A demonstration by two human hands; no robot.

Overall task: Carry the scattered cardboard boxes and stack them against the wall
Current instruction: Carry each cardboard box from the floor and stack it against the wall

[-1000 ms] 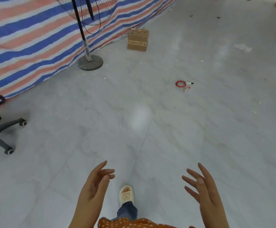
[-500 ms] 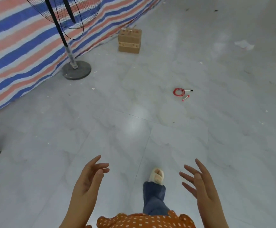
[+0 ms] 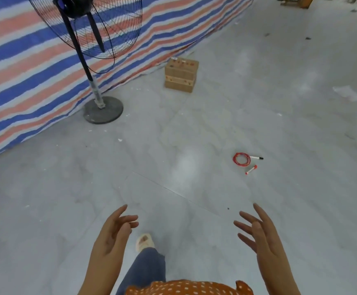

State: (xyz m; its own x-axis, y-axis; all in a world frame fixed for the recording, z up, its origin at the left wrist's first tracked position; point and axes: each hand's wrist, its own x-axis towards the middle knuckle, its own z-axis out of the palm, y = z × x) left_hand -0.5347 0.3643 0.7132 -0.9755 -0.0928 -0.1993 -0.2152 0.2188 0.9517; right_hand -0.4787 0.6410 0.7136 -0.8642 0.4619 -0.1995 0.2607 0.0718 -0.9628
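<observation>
A small stack of brown cardboard boxes [image 3: 181, 75] stands on the grey floor beside the striped tarpaulin wall [image 3: 20, 67], far ahead of me. My left hand [image 3: 113, 233] and my right hand [image 3: 258, 233] are held out low in front of me, palms facing each other, fingers spread and relaxed, holding nothing. Both hands are well short of the boxes. My foot in a pale slipper [image 3: 144, 242] shows between them.
A black pedestal fan [image 3: 94, 24] on a round base [image 3: 103, 110] stands left of the boxes by the tarpaulin. A red coiled skipping rope with handles [image 3: 244, 161] lies on the floor to the right. A white scrap [image 3: 347, 93] lies farther right.
I have walked forward: the fan and boxes have come closer and the office chair has dropped out of view at left. Both hands stay open and empty.
</observation>
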